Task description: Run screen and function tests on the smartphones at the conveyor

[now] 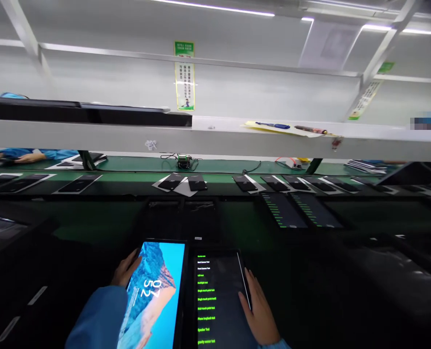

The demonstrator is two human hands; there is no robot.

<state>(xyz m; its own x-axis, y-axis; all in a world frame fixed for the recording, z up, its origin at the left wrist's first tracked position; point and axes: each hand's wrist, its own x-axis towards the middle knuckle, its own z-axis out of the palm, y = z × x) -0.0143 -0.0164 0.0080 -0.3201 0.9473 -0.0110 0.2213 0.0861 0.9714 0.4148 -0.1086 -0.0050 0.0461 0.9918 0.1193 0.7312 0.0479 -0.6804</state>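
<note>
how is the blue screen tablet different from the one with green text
The blue-wallpaper black tablet shows large clock digits; the dark-screened black tablet shows a green test list. The left hand touches the first's edge, the right hand the second's right side. Both lie side by side, screens up.

Black phones on a green conveyor belt [135,166]; yellow-green wall poster [184,75]

We catalogue two bare hands, low in view and well apart, each reaching forward and inward.

Item one: left hand [126,268], fingers curled, pointing up and right, wrist hidden inside a blue left sleeve [95,317].

Item two: right hand [259,308], palm down, fingers extended and slightly spread, pointing up and left, wrist showing above a blue right cuff [275,344].
</note>
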